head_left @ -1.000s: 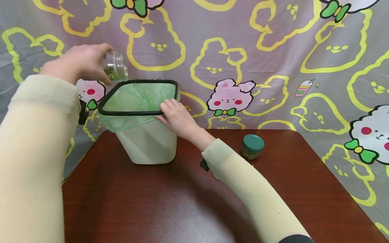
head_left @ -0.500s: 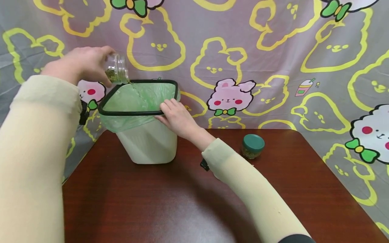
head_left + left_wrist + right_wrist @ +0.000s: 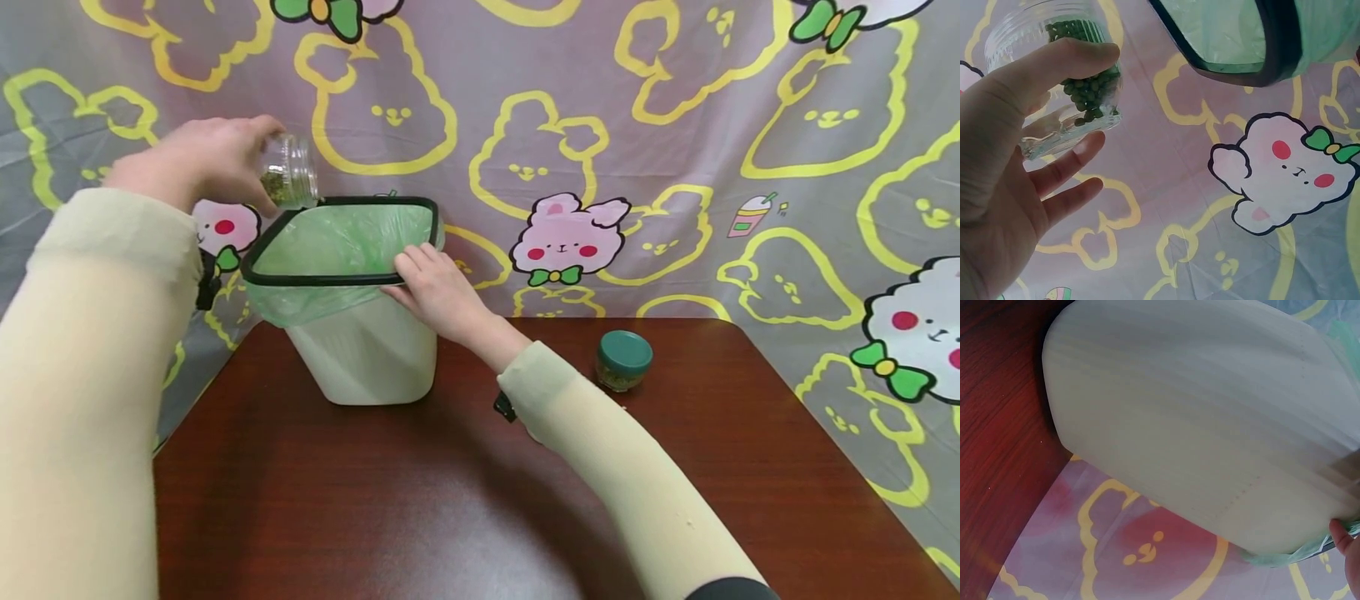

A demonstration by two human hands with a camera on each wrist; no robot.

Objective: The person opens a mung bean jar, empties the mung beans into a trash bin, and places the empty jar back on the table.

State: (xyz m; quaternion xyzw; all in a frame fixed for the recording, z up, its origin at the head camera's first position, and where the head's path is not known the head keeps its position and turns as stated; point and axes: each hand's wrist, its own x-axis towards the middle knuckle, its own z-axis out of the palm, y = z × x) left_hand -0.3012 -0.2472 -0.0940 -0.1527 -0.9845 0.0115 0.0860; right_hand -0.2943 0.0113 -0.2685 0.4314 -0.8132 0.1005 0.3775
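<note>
My left hand grips a clear glass jar tipped on its side, its mouth at the far left part of the bin's black rim. Small green beans, which look like mung beans, lie inside the jar in the left wrist view. Below stands a white trash bin lined with a green plastic bag. At the bin's near right corner, my right hand holds the rim, fingers over it and thumb underneath. Only the thumb and part of that hand show in the right wrist view.
A second glass jar with a green lid stands on the right of the dark red wooden table. Behind the table hangs a patterned cloth, close to the bin.
The jar has dipped slightly since a second ago. A thin stream of beans fell into the bin half a second ago; now no stream is visible. My right hand has stayed in place.
</note>
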